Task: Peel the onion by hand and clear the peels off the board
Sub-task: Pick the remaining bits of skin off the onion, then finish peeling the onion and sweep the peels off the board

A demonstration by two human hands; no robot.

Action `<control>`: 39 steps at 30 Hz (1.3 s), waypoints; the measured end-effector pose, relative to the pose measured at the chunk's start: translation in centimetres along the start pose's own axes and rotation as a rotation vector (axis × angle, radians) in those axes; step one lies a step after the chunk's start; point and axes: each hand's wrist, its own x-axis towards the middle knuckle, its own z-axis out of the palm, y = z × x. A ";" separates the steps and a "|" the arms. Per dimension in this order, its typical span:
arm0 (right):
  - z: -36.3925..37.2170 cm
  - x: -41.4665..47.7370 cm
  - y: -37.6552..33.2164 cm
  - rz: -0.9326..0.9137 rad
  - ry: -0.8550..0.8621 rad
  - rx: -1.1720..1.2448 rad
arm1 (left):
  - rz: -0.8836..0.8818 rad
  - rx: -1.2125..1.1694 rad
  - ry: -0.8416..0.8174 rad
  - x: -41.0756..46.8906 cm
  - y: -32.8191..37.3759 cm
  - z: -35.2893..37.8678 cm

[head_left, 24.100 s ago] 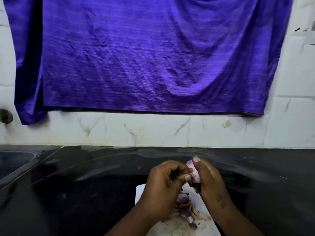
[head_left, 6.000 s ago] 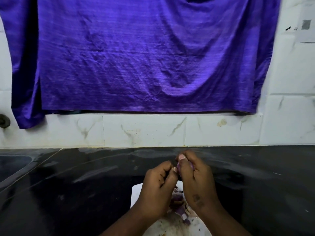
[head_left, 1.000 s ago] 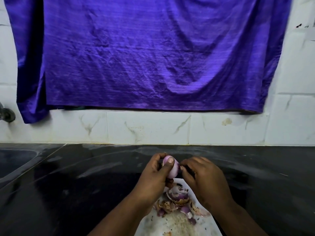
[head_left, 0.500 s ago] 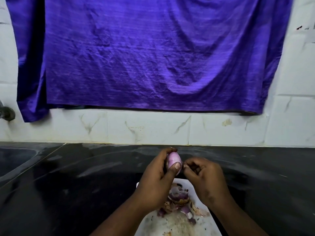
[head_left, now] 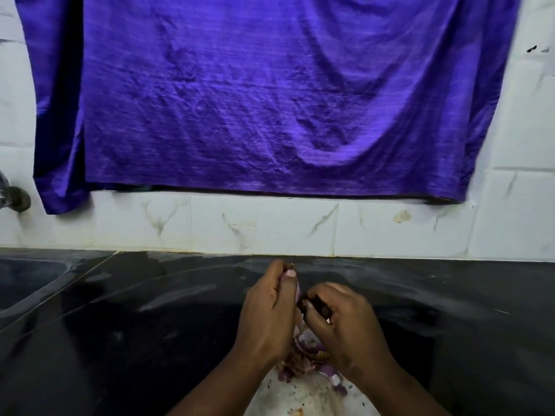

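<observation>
Tightly, left hand [head_left: 267, 313] grips the onion [head_left: 298, 292] while right hand [head_left: 345, 325] pinches it.

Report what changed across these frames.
The onion passed from the right hand to the left hand, which now wraps it; the right hand closed in, pinching its skin. Peels stay heaped on the board; purple cloth unchanged.
</observation>
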 end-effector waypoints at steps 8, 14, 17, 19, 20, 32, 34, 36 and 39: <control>0.5 -0.3 -0.5 -0.007 0.062 -0.077 | 0.000 0.081 0.085 0.6 0.4 0.4; 0.5 -0.2 -0.6 -0.021 0.051 -0.104 | 0.004 0.091 0.078 0.5 0.6 0.3; 0.7 -0.2 -0.8 0.011 0.000 -0.122 | 0.023 0.109 0.092 0.3 0.5 0.4; 0.8 -0.1 -1.0 0.048 -0.032 -0.014 | 0.037 0.112 0.127 0.3 0.3 0.4; 0.8 -0.1 -0.9 0.073 -0.027 0.064 | 0.047 0.108 0.140 0.4 0.3 0.4; -0.8 0.0 -0.5 -0.001 -0.042 -0.166 | -0.054 0.223 0.093 0.2 1.2 1.5; -1.3 -0.6 -1.1 0.045 -0.090 -0.174 | -0.099 0.217 0.083 -0.2 1.7 1.5; -2.2 -1.2 -1.9 0.070 -0.157 -0.133 | -0.135 0.190 0.063 -0.8 2.3 1.4; -4.5 -1.6 -3.1 0.059 -0.225 -0.005 | -0.135 0.183 0.046 -1.3 3.2 1.3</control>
